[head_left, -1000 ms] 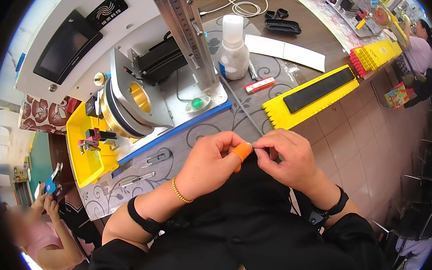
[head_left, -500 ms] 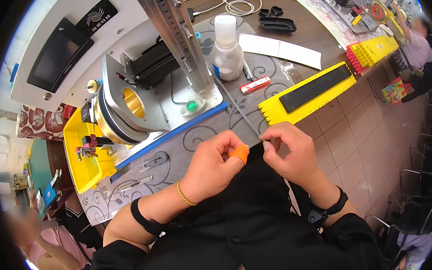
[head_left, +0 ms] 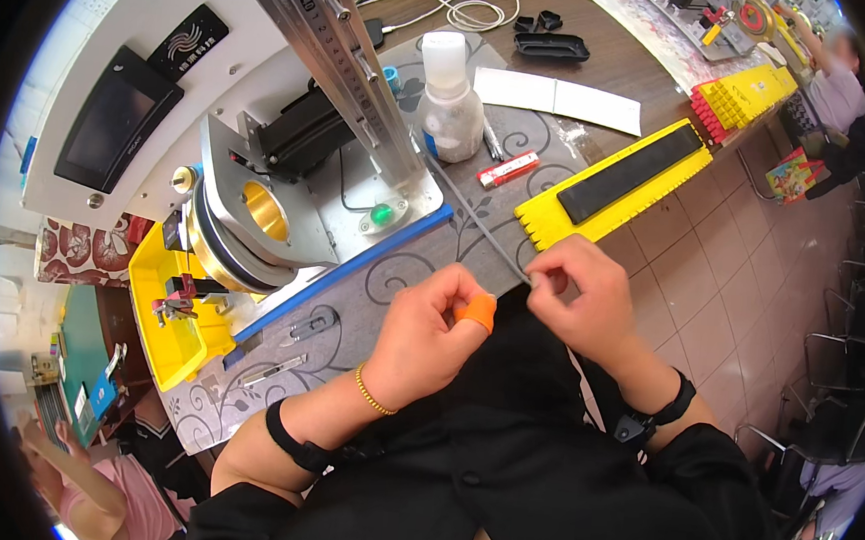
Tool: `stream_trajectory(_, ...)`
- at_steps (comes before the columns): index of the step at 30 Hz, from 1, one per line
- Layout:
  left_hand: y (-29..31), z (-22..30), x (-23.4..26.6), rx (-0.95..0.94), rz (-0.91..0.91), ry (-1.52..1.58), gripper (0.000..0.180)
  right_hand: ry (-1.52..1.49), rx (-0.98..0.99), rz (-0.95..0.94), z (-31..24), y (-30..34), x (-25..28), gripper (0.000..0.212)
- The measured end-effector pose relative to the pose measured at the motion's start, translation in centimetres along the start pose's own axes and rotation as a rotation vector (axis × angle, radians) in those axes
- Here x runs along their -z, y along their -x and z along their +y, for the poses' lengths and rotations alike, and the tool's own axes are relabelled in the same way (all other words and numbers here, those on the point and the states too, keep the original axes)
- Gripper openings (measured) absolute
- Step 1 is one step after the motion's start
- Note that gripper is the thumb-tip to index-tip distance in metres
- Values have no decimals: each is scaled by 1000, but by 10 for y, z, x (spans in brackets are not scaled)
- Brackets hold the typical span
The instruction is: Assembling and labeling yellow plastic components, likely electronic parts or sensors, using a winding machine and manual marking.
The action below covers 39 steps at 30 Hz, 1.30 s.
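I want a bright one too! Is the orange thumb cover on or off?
On: the orange cover fits around the end of the left hand's thumb.

Single head-worn fisheye, looking steeply down at the hands (head_left: 426, 335), close in. Wide view: bench (head_left: 622, 63) beyond them, floor (head_left: 692, 318) off right, lines bowing toward rim.
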<state>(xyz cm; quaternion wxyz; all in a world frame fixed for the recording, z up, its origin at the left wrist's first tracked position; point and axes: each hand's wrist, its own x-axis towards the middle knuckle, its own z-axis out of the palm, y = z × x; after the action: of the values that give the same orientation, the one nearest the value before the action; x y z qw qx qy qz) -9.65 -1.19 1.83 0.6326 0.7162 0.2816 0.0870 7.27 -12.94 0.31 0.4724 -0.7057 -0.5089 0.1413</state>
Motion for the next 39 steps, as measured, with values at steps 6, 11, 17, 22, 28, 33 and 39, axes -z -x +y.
stream_trajectory(6, 0, 2, 0, 40, 9, 94, 13, -3, 128, -43, -16, -6, 5, 39)
stream_trajectory(11, 3, 12, 3, 79, -24, 73, 17, -137, 91, -127, -9, -2, 1, 14)
stream_trajectory(17, 3, 11, 16, 142, -1, 228, 29, -123, 102, -54, -9, -2, 3, 11)
stream_trajectory(22, 3, 9, 10, 24, 31, 82, 23, -118, 93, -48, -9, -1, 2, 11)
stream_trajectory(28, 3, 11, 6, -98, 88, -142, 10, -51, 138, -93, -6, 0, 5, 15)
stream_trajectory(33, 2, 6, 7, -108, 189, -155, 9, 87, 162, -18, -2, -2, 13, 26)
stream_trajectory(39, 2, 12, 4, -119, 129, -216, 11, 85, 263, -30, -10, -3, 6, 23)
